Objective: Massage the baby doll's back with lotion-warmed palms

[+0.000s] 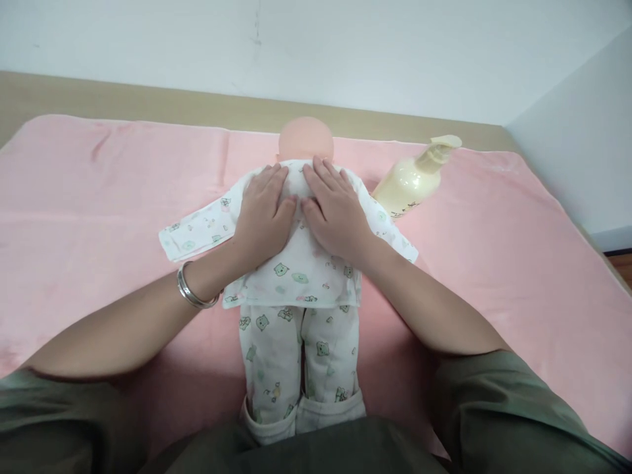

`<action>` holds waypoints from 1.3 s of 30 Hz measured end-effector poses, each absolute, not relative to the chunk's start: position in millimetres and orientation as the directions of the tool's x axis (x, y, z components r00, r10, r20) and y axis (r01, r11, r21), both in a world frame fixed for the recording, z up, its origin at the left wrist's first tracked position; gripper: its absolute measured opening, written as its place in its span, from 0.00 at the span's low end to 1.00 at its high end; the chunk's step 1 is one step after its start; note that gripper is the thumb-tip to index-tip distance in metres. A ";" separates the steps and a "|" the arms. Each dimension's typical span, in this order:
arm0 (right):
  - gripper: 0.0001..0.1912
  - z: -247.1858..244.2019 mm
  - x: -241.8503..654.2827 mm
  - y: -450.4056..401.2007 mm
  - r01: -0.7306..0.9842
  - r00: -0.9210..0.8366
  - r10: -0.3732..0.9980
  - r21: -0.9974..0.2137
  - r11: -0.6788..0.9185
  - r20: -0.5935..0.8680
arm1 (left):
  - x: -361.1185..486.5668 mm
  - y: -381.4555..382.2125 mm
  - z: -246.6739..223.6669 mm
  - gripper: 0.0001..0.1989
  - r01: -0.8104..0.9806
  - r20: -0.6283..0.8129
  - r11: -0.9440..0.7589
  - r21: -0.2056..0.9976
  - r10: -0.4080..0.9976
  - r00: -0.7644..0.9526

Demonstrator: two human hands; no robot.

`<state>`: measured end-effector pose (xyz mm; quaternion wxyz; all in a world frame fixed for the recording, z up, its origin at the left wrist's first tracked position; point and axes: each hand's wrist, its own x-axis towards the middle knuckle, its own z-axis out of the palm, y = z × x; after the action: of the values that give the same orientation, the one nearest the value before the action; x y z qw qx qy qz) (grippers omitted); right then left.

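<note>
A baby doll (pixel 306 137) lies on a pink cloth, its bald head toward the wall and no face showing. It wears a white printed top (pixel 296 280) and matching trousers (pixel 328 352). My left hand (pixel 265 214) rests flat on the upper left of the top, fingers stretched toward the doll's head. On the upper right of the top lies my right hand (pixel 338 210), also flat with its fingers extended. The two thumbs point toward each other with a small gap between them. Neither hand grips anything.
A cream pump bottle (pixel 407 186) is tilted beside the doll's right-hand sleeve. The pink cloth (pixel 99 217) covers most of a wooden surface (pixel 172 105), which meets a white wall behind. A silver bracelet (pixel 187 286) circles my left wrist.
</note>
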<state>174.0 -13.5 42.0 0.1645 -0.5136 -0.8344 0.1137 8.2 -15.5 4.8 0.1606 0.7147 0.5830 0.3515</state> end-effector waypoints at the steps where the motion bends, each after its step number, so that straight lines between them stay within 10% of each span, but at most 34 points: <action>1: 0.34 40.7 175.6 -8.7 0.819 -0.408 0.899 -0.370 0.438 0.159 | 9.2 -16.1 5.8 0.29 0.726 0.313 -0.263 0.636 0.947 0.070; 39: 0.33 58.2 164.4 -43.6 0.868 -0.440 0.894 -0.215 0.447 0.085 | 10.9 -17.7 15.6 0.30 0.783 0.277 -0.259 0.566 0.954 0.115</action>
<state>164.4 -43.6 58.2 0.0935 -0.5210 -0.8456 0.0697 10.9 -17.7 15.6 0.1411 0.7331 0.5923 0.3031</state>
